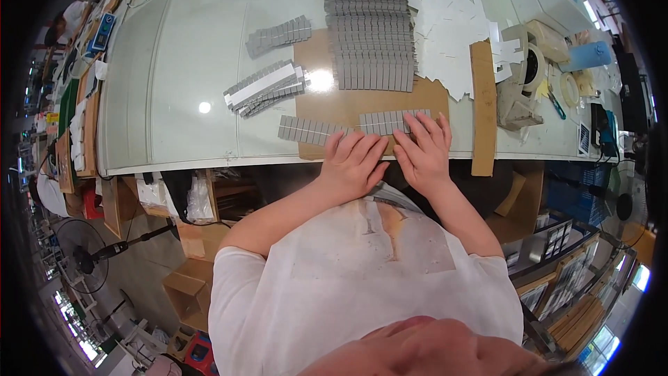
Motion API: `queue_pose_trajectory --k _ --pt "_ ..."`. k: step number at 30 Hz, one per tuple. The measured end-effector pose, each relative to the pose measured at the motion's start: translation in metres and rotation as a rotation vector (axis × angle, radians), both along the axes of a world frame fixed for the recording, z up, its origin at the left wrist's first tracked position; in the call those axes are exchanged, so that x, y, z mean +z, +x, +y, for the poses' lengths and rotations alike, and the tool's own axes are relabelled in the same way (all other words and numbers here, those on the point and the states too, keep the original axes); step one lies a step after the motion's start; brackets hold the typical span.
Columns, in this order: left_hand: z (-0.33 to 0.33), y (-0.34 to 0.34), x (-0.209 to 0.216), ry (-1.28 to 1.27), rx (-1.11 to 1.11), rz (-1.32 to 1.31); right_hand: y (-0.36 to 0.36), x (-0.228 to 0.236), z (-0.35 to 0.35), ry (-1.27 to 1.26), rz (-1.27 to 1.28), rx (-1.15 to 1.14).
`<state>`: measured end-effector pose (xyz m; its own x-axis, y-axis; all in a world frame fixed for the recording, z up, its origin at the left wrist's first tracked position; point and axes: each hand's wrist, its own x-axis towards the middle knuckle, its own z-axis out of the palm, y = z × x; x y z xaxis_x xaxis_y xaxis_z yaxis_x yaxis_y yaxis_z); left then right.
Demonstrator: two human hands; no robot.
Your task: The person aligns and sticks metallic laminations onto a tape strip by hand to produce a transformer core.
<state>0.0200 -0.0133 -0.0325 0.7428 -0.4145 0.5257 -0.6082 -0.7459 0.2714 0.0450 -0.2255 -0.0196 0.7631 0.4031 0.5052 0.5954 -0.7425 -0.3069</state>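
Two short grey segmented strips lie end to end near the table's front edge, a small gap between them. The fingers of my left hand (355,160) rest spread at the right end of the left strip (306,129). My right hand (423,157) lies with fingers apart over the right part and lower edge of the right strip (379,122). Neither hand is closed round anything. Beneath the strips is a brown cardboard sheet (424,97). Behind them stands a long, tightly packed stack of grey strips (372,42). My fingers hide parts of both strips.
Left of the stack lie two smaller piles of strips (268,87) (280,35). White cut sheets (449,35) and a cardboard strip (483,108) lie to the right. Beyond are a tape dispenser (520,104) and a blue bottle (586,56). A fan (83,259) stands at lower left.
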Motion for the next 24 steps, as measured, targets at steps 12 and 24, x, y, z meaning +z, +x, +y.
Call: queue_pose_trajectory --k 12,24 --pt "-0.008 -0.003 -0.011 0.128 0.092 -0.052 0.001 -0.004 -0.003 0.014 0.01 0.011" --pt "-0.006 -0.003 -0.009 0.12 0.073 -0.046 0.001 -0.001 -0.002 0.024 0.008 0.015"
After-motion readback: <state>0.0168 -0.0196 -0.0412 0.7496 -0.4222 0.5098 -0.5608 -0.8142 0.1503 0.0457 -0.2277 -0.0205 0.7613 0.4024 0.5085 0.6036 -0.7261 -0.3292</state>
